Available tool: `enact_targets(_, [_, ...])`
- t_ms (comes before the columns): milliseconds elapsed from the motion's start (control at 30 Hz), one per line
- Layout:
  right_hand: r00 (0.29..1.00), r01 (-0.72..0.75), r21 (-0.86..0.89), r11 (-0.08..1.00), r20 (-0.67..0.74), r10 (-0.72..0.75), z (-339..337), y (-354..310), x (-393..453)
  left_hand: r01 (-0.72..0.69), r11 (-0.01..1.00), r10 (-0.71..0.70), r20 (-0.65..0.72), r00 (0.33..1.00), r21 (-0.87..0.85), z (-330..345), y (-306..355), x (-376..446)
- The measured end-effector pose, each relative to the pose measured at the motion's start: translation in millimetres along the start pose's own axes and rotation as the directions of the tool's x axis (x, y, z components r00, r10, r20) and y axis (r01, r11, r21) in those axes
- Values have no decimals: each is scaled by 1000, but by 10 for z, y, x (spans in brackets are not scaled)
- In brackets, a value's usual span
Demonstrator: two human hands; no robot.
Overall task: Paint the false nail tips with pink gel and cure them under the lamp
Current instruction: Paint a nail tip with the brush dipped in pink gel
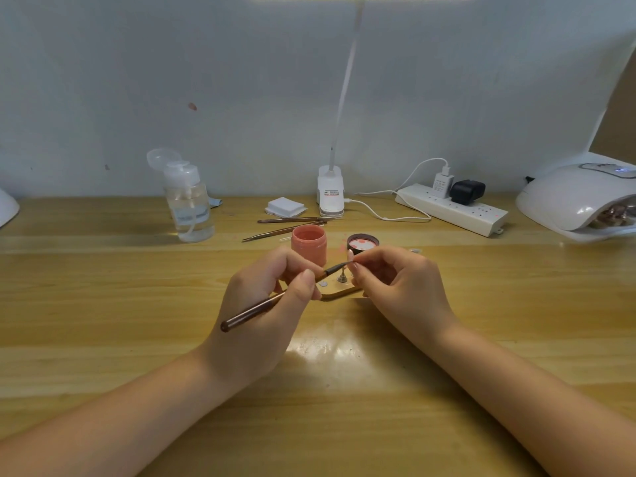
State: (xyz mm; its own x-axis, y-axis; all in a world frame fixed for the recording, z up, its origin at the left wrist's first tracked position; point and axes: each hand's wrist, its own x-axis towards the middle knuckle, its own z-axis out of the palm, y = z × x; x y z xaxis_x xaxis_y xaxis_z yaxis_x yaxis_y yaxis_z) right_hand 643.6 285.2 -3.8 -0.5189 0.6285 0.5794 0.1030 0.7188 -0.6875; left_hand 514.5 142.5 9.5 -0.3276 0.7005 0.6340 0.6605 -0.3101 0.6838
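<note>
My left hand grips a brown nail brush, its bristle end pointing right toward my right hand. My right hand pinches a small false nail tip between thumb and fingers, and the brush tip touches it. Below the tip lies a flat practice stand with a small brass holder. An open pink gel jar stands just behind my hands, its lid lying upside down to the right. The white curing lamp sits at the far right.
A clear pump bottle stands at back left. Two spare brushes, a stack of white wipes, a clip desk lamp base and a power strip with plugs line the back of the wooden table.
</note>
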Motion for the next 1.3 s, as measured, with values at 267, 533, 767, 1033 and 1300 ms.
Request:
enact_targets(267, [1000, 7, -1, 1000, -1, -7, 0, 4, -2, -5, 1000, 5, 15, 1000, -11, 8, 7, -2])
enact_targets(533, [1000, 12, 7, 1000, 0, -12, 2, 9, -2, 26, 999, -26, 17, 1000, -34, 18, -7, -2])
enact_targets(767, [1000, 22, 3, 1000, 8, -22, -3, 16, -2, 67, 997, -67, -7, 998, -32, 39, -7, 16])
enact_targets(1033, [1000, 27, -1, 1000, 11, -27, -1, 16, -1, 43, 999, -43, -3, 999, -21, 25, 12, 23])
enact_targets(1300, [1000, 12, 8, 1000, 12, -13, -3, 2, 1, 55, 998, -56, -25, 998, -42, 23, 10, 10])
